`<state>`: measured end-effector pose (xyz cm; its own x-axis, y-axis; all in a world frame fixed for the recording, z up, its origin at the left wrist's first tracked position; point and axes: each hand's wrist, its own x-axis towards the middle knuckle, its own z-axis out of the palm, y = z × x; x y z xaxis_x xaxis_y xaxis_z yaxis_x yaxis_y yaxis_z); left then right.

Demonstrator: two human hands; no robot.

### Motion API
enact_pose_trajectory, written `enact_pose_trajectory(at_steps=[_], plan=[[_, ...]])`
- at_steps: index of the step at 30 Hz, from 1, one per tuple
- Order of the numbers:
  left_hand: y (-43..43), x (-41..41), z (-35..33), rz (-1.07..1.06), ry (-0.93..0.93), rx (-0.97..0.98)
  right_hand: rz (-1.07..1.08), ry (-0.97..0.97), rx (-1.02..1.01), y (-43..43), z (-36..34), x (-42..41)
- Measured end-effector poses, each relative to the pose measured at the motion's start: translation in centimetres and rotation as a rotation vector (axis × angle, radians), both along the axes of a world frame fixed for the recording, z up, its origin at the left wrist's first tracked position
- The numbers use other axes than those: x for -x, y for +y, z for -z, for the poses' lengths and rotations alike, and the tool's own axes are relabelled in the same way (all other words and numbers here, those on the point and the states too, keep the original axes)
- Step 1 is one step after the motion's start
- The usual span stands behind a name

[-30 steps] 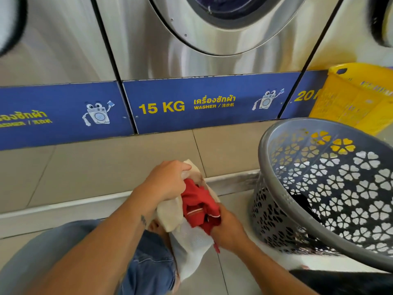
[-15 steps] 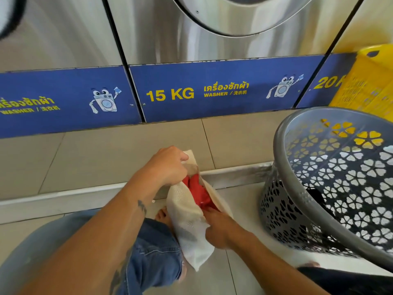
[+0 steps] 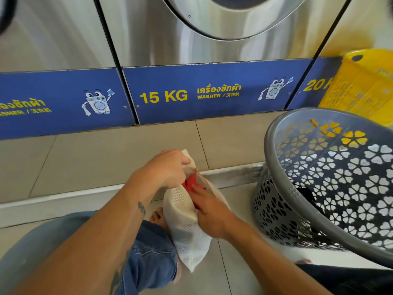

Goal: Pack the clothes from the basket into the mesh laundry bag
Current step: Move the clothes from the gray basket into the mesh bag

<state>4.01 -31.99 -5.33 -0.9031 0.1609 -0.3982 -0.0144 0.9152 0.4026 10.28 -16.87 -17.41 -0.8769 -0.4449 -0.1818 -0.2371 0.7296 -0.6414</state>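
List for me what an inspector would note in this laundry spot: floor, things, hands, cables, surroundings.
Surface: beige tiled floor, with a raised tiled step beneath the machines.
Job's things: white mesh bag with a red garment partly inside its mouth; grey basket holding a dark garment.
Clutter: yellow basket behind the grey one.
Hands: left hand grips the bag's top edge; right hand presses the red garment in.
Cables: nothing seen.
Surroundings: steel washers; blue panel reading 15 KG.
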Motion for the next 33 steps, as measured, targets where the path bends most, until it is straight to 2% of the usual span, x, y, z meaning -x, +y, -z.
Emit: enact_pose_trajectory(at_steps=[4,7,12,17,23,30,33], plan=[[-0.4,-0.5,0.3,0.030,0.017,-0.006,-0.074,-0.306,-0.320,0.3,1.8,-1.9],[-0.4,-0.8,0.5,0.055,0.034,-0.050,-0.065,-0.309,-0.348,0.8,0.7,-2.3],[0.4,-1.0,0.3,-0.031,0.194,-0.180,0.067,-0.225,-0.205,2.0,-1.5,-2.0],[2.6,-2.4,-0.3,-0.091,0.330,-0.320,0.139,-0.201,-0.074,4.2,-6.7,-1.7],[4.8,-3.3,-3.5,-0.276,0.374,-0.611,0.215,-0.055,0.068,6.8,-14.2,-2.5],[8.4,-3.3,-5.2,-0.315,0.387,-0.751,0.498,0.097,0.233,16.2,-18.8,-1.4],[10.5,-3.0,-4.9,-0.342,0.361,-0.776,0.568,0.065,0.105,20.6,-18.1,-0.5]])
